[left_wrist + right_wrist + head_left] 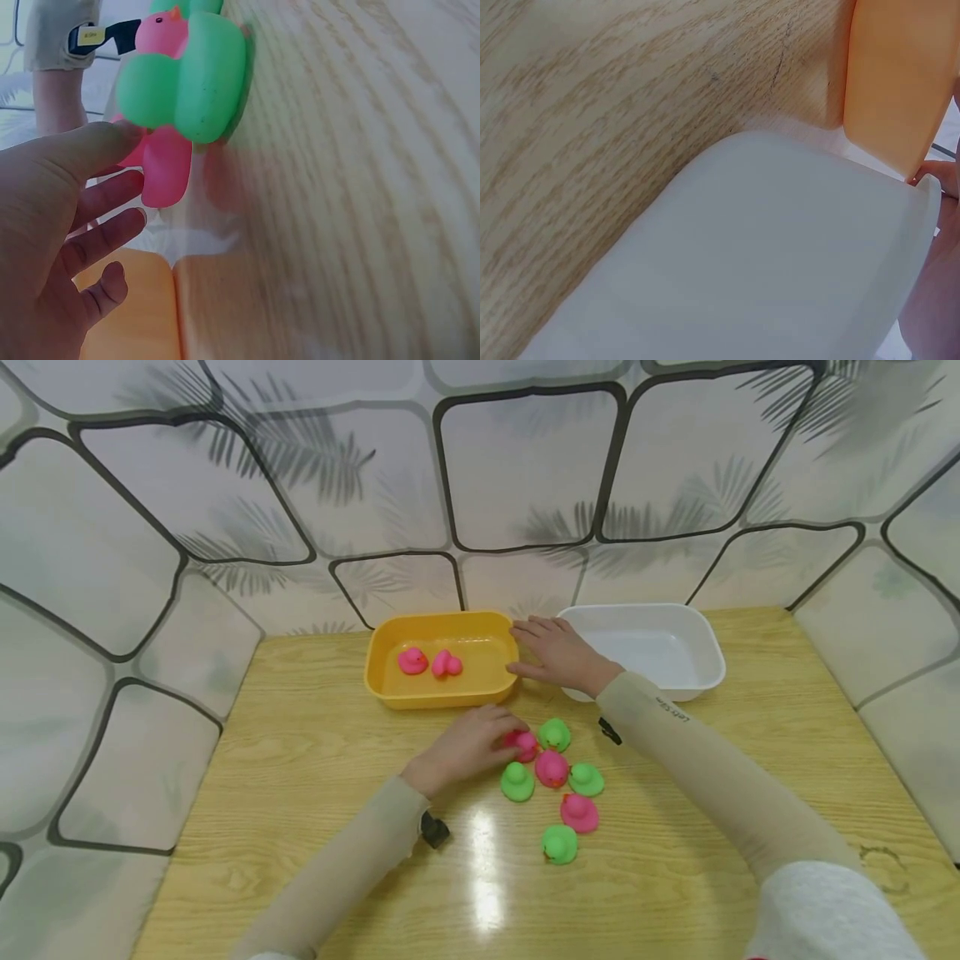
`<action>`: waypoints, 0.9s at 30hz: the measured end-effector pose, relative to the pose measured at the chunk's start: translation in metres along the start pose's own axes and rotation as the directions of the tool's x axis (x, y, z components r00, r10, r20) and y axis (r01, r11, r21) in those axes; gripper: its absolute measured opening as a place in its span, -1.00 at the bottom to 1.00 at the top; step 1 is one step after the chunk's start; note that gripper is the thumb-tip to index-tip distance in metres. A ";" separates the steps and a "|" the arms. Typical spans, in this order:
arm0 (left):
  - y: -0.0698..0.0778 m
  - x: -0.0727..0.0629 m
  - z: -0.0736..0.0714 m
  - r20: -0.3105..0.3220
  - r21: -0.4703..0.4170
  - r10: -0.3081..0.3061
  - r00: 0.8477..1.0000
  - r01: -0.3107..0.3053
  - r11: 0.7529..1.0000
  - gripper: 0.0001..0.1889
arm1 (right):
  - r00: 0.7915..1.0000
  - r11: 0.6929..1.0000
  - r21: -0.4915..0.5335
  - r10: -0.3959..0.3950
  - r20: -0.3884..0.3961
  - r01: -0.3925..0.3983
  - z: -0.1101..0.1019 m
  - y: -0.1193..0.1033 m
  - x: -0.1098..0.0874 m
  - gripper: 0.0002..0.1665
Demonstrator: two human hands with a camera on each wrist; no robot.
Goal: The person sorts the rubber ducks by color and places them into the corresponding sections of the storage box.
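Holding a small, hot-pink, rubbery toy duck (pixel 527 747) by its head

It sits on the pale wood-grain counter (pixel 315 777), just on my side of the glossy yellow rectangular plastic tray (pixel 431 702), near that tray's right-hand corner. My left hand (pixel 472 743) is half closed, thumb and forefinger curled either side of the duck's head; how hard they squeeze, I can't tell. My right hand (pixel 558 656) is spread, fingers nearly straight, at the tray's right-hand rim, with no duck in it.

I'd expect this duck to be light, hollow and slightly springy, hard to break, though its smooth curves may slide under a one-sided push. The neck, narrower than the body, should be the surest hold. A bright-green rubbery duck (pixel 517 782) sits just beside it, farther from the tray, so I'd keep my fingertips narrow to avoid nudging that neighbour.
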State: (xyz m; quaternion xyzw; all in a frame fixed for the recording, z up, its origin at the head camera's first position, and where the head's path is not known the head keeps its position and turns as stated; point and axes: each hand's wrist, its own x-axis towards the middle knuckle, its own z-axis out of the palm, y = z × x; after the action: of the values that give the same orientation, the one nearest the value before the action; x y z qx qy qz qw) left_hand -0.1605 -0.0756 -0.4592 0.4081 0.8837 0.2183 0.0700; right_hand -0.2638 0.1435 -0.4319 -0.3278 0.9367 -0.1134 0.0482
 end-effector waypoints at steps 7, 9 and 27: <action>-0.002 -0.006 -0.005 -0.012 -0.004 -0.012 1.000 0.012 1.000 -0.68 | 1.000 1.000 -0.006 -0.007 0.002 0.007 0.000 -0.003 -0.001 -0.11; -0.001 -0.008 -0.008 -0.012 0.005 -0.014 1.000 0.014 1.000 -0.67 | 1.000 1.000 -0.004 -0.007 0.002 0.007 0.000 -0.003 -0.001 -0.11; 0.000 -0.031 -0.046 -0.116 0.114 0.023 0.993 -0.010 0.993 -0.66 | 1.000 1.000 -0.005 -0.005 0.003 0.005 0.000 0.000 0.001 -0.10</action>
State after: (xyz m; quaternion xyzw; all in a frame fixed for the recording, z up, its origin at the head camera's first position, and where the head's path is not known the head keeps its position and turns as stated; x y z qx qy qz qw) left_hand -0.1541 -0.1135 -0.4192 0.4051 0.8939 0.1921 -0.0069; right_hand -0.2651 0.1428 -0.4321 -0.3304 0.9361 -0.1106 0.0484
